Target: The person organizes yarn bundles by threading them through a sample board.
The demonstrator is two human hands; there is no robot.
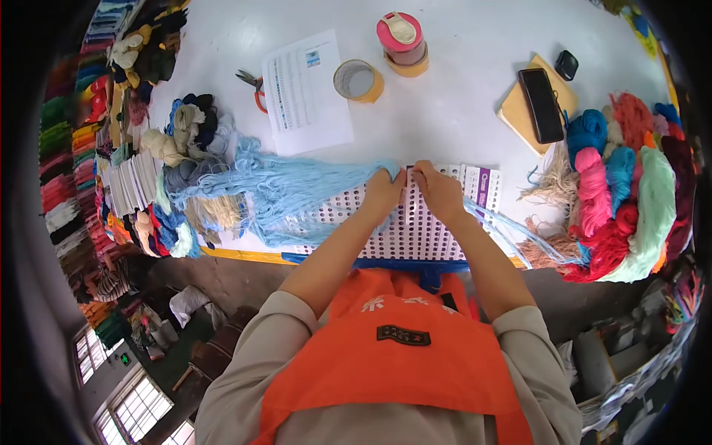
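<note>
My left hand (pixel 384 191) and my right hand (pixel 437 189) meet over a white punched card (pixel 415 222) with rows of holes, lying at the table's near edge. Both hands pinch light blue yarn at the card's top edge. From my left hand a thick bundle of light blue yarn (pixel 289 193) spreads to the left across the card. A thin strand of light blue yarn (pixel 512 226) trails from my right hand to the right, over the card's purple-printed end (pixel 486 189).
Skeins of mixed yarn (pixel 630 193) pile at the right, more yarn and cards (pixel 159 163) at the left. Farther back lie a printed sheet (pixel 305 93), scissors (pixel 254 87), tape rolls (pixel 357 80), a pink-lidded container (pixel 401 41), and a phone on a notebook (pixel 540 104).
</note>
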